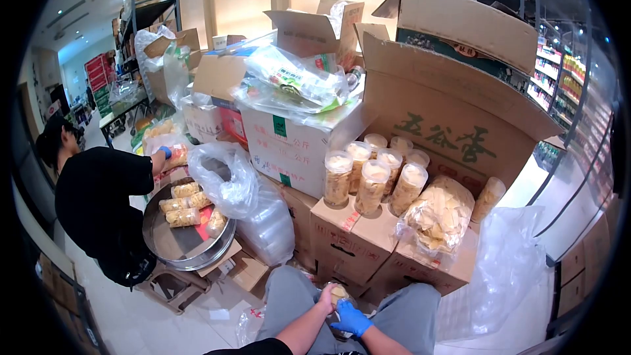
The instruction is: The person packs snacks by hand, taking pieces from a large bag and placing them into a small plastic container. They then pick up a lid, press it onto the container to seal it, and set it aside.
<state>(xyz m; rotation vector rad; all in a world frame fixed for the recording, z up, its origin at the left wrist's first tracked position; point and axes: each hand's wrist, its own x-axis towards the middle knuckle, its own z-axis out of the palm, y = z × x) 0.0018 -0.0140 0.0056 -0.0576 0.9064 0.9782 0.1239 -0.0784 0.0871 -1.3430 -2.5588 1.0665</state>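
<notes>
Low in the view, between my knees, both hands meet on a clear plastic jar (338, 292) of pale snack pieces. My bare left hand (325, 299) grips its side. My right hand (350, 319), in a blue glove, holds it from below. Just ahead, several filled clear jars (374, 181) stand on a closed cardboard box (355, 233). An open bag of the same pale snacks (439, 213) lies to their right.
A person in black (98, 204) at the left, wearing a blue glove, works over a large metal basin (187, 240) holding filled jars. Stacked cardboard boxes (453, 118) and plastic bags (227, 177) crowd the area ahead. Shop shelves (559, 79) stand at right.
</notes>
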